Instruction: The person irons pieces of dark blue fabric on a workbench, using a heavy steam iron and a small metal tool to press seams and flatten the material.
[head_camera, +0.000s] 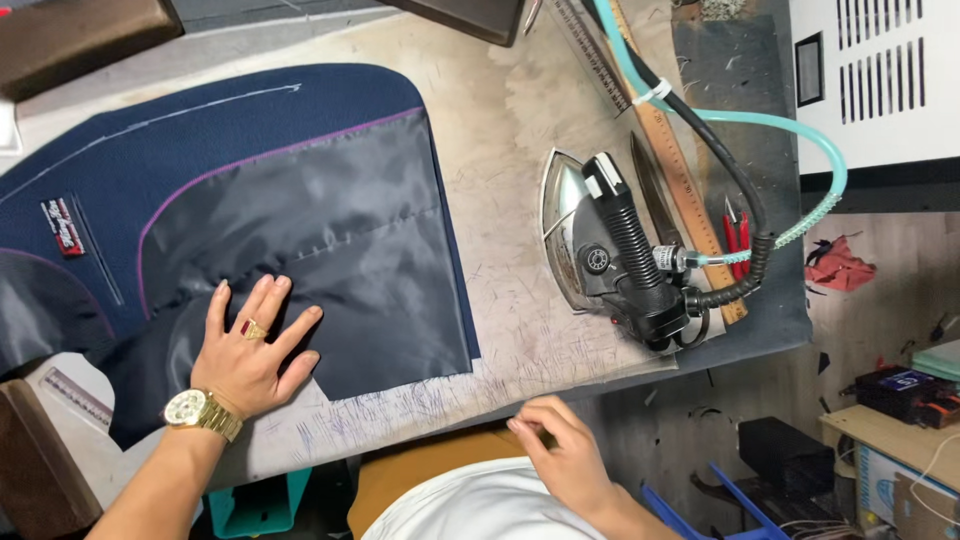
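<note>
Left hand (245, 355) flat, fingers spread, on jacket (250, 200); right hand (560, 445) loosely curled, empty, at table (520, 330) edge; iron (610, 250) parked, pressing apparently paused.

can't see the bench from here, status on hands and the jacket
Left hand flat, open on the navy jacket lining. Right hand empty at table edge. Steam iron parked right of jacket, untouched.

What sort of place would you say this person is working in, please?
Most likely a tailor's or garment workshop. A navy jacket panel with grey lining lies on a padded, chalk-marked pressing table, the left hand flat on it. A steam iron with hoses and a wooden ruler lie alongside.
</note>
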